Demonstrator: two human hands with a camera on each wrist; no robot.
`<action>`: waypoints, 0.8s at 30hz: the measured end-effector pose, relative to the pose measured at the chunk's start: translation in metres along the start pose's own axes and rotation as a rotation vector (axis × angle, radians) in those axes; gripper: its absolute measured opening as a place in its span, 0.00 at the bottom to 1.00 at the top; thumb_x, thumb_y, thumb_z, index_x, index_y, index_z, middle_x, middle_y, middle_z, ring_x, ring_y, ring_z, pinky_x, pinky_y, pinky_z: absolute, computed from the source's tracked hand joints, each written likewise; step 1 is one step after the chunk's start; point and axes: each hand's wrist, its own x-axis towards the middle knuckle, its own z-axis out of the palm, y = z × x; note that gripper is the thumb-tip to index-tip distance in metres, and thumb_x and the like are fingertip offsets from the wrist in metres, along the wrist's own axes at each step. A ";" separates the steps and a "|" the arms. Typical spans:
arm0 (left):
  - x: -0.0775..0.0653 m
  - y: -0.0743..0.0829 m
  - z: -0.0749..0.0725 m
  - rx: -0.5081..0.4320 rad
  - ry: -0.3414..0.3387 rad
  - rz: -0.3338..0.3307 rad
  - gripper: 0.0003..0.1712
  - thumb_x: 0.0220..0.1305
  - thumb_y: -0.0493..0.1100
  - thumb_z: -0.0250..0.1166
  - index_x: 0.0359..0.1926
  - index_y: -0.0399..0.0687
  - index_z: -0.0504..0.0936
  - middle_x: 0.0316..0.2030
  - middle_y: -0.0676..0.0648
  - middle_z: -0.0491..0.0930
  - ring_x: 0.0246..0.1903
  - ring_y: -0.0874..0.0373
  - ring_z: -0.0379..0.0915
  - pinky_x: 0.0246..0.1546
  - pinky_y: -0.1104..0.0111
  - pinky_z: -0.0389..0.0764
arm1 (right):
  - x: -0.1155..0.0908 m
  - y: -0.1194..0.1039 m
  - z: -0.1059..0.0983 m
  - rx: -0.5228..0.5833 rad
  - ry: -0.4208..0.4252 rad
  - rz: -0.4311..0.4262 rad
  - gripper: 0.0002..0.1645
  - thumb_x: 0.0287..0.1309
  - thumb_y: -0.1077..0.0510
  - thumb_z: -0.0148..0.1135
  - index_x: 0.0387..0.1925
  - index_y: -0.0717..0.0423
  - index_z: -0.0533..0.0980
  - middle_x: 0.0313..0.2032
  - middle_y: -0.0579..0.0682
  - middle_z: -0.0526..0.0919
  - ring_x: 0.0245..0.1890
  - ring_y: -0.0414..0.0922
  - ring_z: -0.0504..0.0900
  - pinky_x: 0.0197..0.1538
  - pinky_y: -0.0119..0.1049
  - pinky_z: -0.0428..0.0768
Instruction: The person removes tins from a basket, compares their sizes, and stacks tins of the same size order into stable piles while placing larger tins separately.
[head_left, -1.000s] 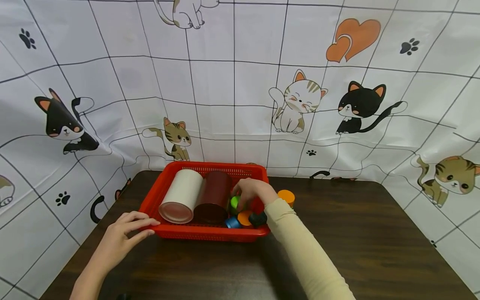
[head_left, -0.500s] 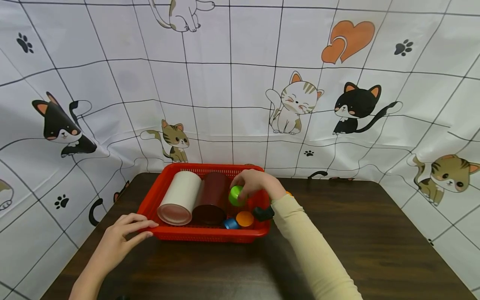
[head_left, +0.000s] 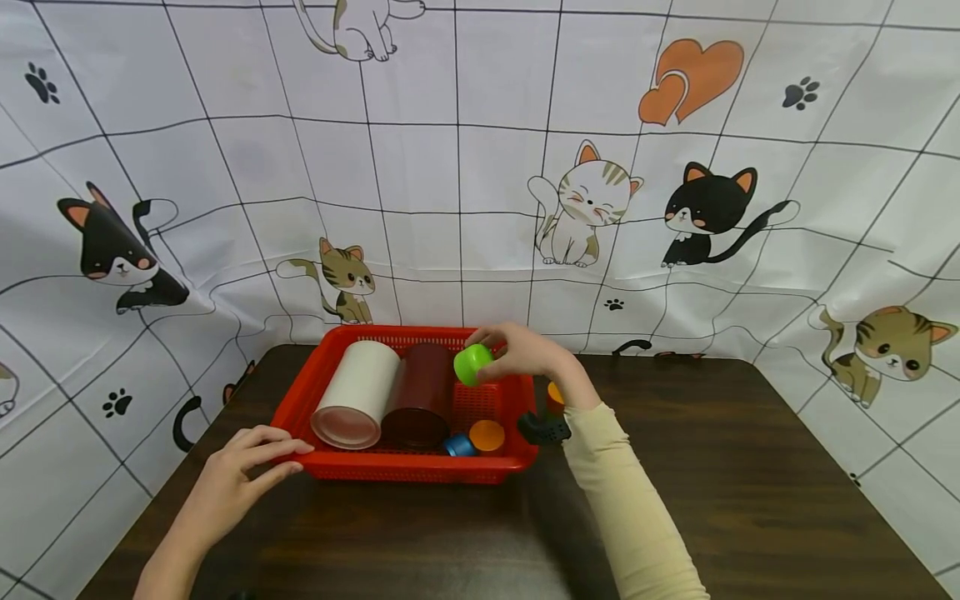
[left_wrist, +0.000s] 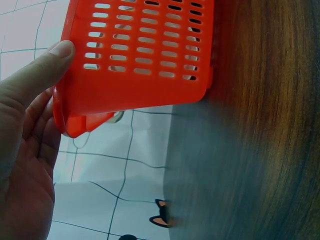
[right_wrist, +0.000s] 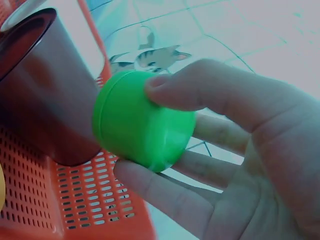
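Left hand (head_left: 236, 471) pinches the rim of the red basket (head_left: 405, 471) at its near left corner. Inside, lying side by side: white cylinder (head_left: 362, 383), maroon cylinder (head_left: 425, 387). Blue piece (head_left: 460, 446) near the latter's lower end. Green cup (head_left: 472, 365): higher than half a second ago, now above the basket; judged lifted clear, free to move. Orange piece (head_left: 487, 435) just beside the blue. Right hand (head_left: 521, 350) holds the cup, thumb opposing fingers.

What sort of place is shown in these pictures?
Probably an improvised indoor workspace, though the room itself is hidden: a dark wood-grain table, a wrinkled white sheet with cartoon cats behind it, and a red basket on top.
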 end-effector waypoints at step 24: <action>0.001 0.000 0.001 -0.003 -0.003 0.001 0.26 0.41 0.33 0.79 0.41 0.66 0.88 0.39 0.58 0.81 0.44 0.79 0.62 0.43 0.90 0.66 | -0.055 0.042 0.003 0.384 0.412 -0.057 0.39 0.60 0.67 0.60 0.70 0.42 0.65 0.66 0.56 0.67 0.56 0.54 0.78 0.50 0.38 0.79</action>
